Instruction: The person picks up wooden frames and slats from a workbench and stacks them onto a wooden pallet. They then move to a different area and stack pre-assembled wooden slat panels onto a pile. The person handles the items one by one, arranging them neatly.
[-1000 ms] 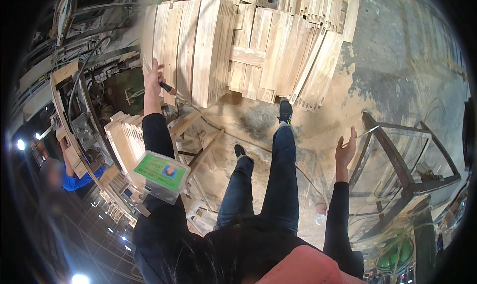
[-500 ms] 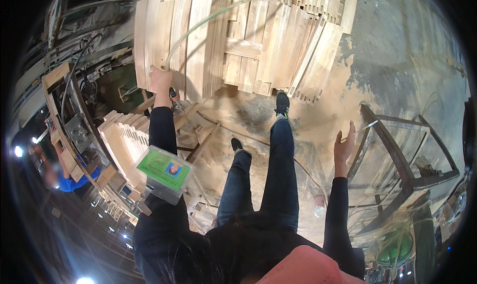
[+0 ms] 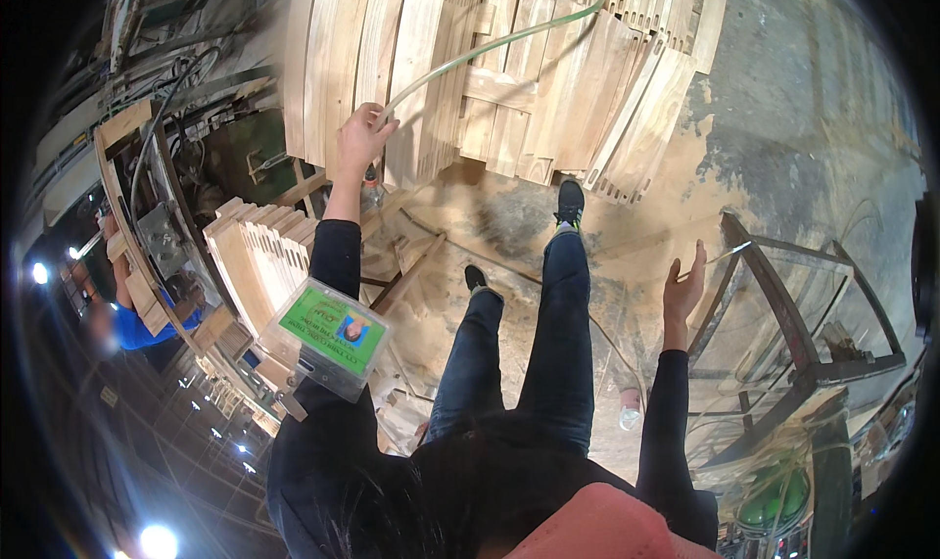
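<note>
My left hand (image 3: 360, 146) is closed around the end of a translucent green hose (image 3: 470, 56), over the front edge of a stack of pale wooden boards (image 3: 343, 69). A small orange-and-grey piece (image 3: 371, 179) shows just under that wrist; whether it joins the hose is hidden. Out to the right, above the floor, my right hand (image 3: 682, 290) has some fingers stretched upward. A thin pale stick with a white tip (image 3: 729, 253) juts from it to the right; its exact kind is too small to tell.
A dark metal frame (image 3: 783, 304) stands at the right beside my right hand. Slotted wooden pieces (image 3: 257, 256) are piled at the left. A cable (image 3: 609, 336) runs across the dusty floor. Beyond a wooden rail, a person in blue (image 3: 142, 329) is at the far left.
My left hand has moved right across the boards, bringing the hose end with it, and the hose bends more. My right hand has barely shifted. The view has moved slightly.
</note>
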The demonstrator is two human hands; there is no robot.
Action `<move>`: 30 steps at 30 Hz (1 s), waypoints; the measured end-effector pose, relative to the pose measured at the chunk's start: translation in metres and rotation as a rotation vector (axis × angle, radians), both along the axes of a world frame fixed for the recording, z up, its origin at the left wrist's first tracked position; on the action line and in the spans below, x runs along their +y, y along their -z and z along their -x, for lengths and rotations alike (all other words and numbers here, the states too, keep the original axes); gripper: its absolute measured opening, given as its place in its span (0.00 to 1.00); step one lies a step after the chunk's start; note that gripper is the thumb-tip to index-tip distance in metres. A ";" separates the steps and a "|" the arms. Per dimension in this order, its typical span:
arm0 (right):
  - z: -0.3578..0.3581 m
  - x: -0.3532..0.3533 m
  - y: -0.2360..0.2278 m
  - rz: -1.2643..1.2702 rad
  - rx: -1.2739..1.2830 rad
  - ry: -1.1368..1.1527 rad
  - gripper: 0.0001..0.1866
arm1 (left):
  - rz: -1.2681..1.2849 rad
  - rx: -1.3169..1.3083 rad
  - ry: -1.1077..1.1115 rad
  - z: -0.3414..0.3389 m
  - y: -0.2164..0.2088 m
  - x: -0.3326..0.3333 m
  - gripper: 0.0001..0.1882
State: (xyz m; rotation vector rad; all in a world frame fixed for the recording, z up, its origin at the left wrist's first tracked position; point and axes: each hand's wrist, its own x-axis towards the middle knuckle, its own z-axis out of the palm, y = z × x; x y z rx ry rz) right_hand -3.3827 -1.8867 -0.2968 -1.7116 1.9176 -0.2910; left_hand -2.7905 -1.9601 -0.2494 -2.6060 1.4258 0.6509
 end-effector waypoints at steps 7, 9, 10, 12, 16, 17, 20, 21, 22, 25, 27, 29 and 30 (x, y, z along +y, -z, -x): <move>-0.003 -0.001 0.006 0.025 -0.014 -0.008 0.31 | -0.013 -0.165 0.082 0.009 -0.018 0.015 0.44; -0.008 -0.003 0.007 0.023 -0.035 0.000 0.30 | 0.095 -0.212 0.114 0.021 -0.026 0.018 0.45; -0.008 -0.003 0.008 0.017 -0.039 0.003 0.30 | 0.204 -0.220 0.150 0.032 -0.026 0.018 0.45; -0.007 -0.004 0.012 0.019 -0.042 0.004 0.30 | 0.426 -0.192 0.270 0.059 -0.026 0.012 0.41; -0.011 -0.015 0.036 0.057 -0.019 -0.009 0.30 | 0.376 0.114 0.454 0.145 0.003 -0.006 0.39; -0.015 -0.022 0.044 0.058 -0.052 -0.003 0.30 | 0.364 0.250 0.507 0.165 0.020 -0.011 0.38; -0.040 -0.060 0.074 0.063 -0.155 0.016 0.32 | 0.277 0.411 0.481 0.209 0.086 -0.035 0.44; -0.056 -0.078 0.082 0.070 -0.205 0.017 0.32 | 0.303 0.371 0.441 0.212 0.112 -0.044 0.50; -0.070 -0.093 0.092 0.071 -0.244 0.025 0.33 | 0.225 0.398 0.293 0.218 0.136 -0.058 0.55; -0.095 -0.134 0.117 0.097 -0.281 0.014 0.36 | 0.048 0.423 -0.023 0.242 0.185 -0.093 0.70; -0.108 -0.154 0.132 0.219 -0.252 -0.015 0.38 | 0.008 0.320 -0.069 0.255 0.194 -0.111 0.78; -0.103 -0.163 0.149 0.089 -0.179 0.103 0.42 | -0.026 0.367 -0.106 0.267 0.204 -0.115 0.78; -0.104 -0.166 0.155 0.027 -0.166 0.164 0.44 | -0.070 0.363 -0.125 0.265 0.204 -0.118 0.77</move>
